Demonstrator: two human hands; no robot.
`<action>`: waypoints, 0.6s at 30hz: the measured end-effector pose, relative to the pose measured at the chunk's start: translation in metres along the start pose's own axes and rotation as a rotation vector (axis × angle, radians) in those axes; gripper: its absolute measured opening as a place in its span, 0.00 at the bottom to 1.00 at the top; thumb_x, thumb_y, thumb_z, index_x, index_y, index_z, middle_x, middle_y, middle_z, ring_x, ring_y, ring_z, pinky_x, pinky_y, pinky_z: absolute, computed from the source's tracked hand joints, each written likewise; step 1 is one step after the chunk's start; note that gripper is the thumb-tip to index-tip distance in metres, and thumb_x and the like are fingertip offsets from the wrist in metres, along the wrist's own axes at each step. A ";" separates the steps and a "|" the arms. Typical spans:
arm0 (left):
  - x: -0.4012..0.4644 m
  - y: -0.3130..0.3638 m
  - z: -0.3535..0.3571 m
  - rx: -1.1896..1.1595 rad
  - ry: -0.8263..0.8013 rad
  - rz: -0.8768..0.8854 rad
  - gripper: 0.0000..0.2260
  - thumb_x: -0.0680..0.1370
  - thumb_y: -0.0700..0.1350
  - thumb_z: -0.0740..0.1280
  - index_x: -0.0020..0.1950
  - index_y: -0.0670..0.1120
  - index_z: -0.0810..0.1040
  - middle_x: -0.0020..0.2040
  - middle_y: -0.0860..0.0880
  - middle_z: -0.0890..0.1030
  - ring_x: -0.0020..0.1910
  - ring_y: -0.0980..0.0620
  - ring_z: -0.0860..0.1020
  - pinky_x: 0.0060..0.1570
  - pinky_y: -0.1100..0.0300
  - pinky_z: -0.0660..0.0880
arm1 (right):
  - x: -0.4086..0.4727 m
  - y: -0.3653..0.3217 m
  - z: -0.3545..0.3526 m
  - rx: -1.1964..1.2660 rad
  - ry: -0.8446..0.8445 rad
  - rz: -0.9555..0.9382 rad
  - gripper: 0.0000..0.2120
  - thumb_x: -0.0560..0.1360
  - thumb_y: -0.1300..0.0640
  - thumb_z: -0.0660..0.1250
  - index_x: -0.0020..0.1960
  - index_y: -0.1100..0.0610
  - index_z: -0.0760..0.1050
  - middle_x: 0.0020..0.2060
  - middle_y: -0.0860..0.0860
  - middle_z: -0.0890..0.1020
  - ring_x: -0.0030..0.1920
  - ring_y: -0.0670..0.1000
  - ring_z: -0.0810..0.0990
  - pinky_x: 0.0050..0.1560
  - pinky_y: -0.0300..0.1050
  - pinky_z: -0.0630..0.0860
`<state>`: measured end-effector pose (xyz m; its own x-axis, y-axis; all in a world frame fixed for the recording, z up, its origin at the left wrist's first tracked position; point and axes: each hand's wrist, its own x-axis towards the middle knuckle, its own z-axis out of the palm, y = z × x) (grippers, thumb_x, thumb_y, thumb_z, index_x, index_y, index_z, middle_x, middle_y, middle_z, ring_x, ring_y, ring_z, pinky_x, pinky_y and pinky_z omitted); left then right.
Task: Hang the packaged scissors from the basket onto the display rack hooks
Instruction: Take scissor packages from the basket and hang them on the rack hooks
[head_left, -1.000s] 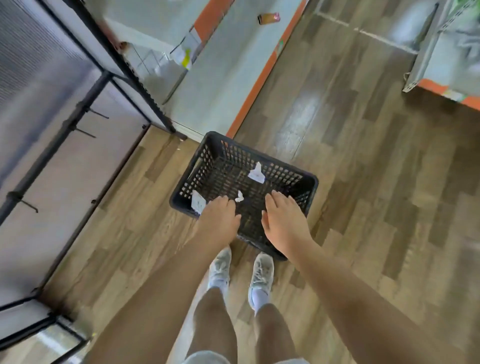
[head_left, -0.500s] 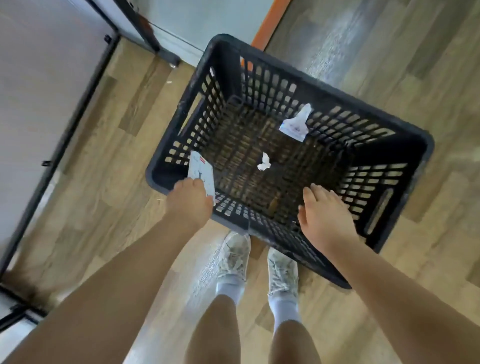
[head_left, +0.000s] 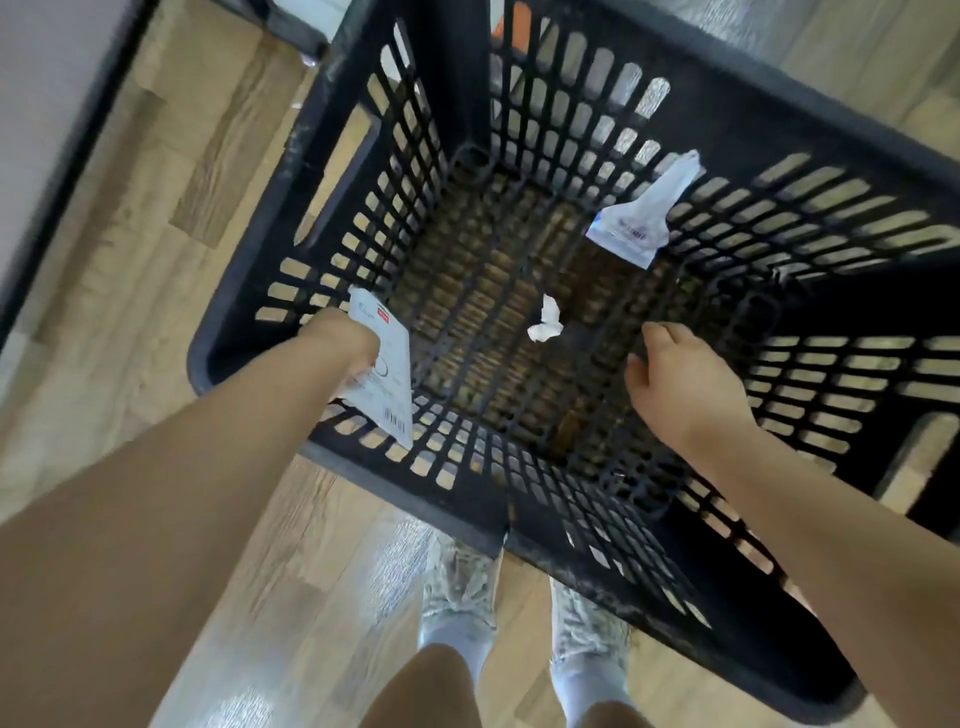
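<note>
Person is leaning over the basket (head_left: 332, 130) on the floor, both arms reaching in. Left hand (head_left: 345, 340) is grasping a white pack (head_left: 387, 379) against the near-left wall; fingers are hidden behind it, so the grip type is unclear. Right hand (head_left: 685, 384) is hovering released above the basket bottom, holding nothing. Second pack (head_left: 641, 215) is leaning on the far wall; a paper scrap (head_left: 545, 325) is lying mid-bottom. Advice: lift the left pack straight up clear of the wall, keep its hang-hole end free for the hook.
</note>
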<state>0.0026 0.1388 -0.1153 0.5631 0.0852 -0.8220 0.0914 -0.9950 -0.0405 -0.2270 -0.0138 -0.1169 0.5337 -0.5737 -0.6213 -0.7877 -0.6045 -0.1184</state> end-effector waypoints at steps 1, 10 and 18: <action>-0.004 0.003 -0.001 0.008 -0.001 0.008 0.11 0.78 0.34 0.62 0.60 0.34 0.71 0.57 0.37 0.77 0.54 0.39 0.77 0.52 0.49 0.77 | -0.002 0.000 -0.002 0.024 0.005 0.009 0.17 0.81 0.55 0.55 0.66 0.63 0.67 0.62 0.58 0.73 0.61 0.59 0.72 0.54 0.49 0.71; -0.046 0.018 0.005 0.220 0.104 0.077 0.10 0.77 0.36 0.60 0.56 0.35 0.73 0.45 0.40 0.75 0.41 0.43 0.73 0.34 0.56 0.69 | -0.003 0.009 -0.025 0.063 0.038 -0.037 0.20 0.81 0.55 0.54 0.71 0.61 0.64 0.66 0.56 0.71 0.64 0.56 0.70 0.57 0.47 0.70; -0.038 0.016 -0.005 0.088 0.058 0.020 0.09 0.78 0.35 0.60 0.57 0.35 0.72 0.51 0.37 0.77 0.48 0.39 0.78 0.39 0.53 0.73 | 0.000 0.018 -0.020 0.112 -0.004 0.036 0.18 0.81 0.56 0.54 0.68 0.63 0.66 0.65 0.57 0.71 0.62 0.57 0.72 0.54 0.49 0.72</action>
<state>-0.0134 0.1199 -0.0820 0.6112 0.0660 -0.7887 0.0088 -0.9970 -0.0766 -0.2353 -0.0362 -0.1038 0.5030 -0.5917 -0.6300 -0.8360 -0.5180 -0.1810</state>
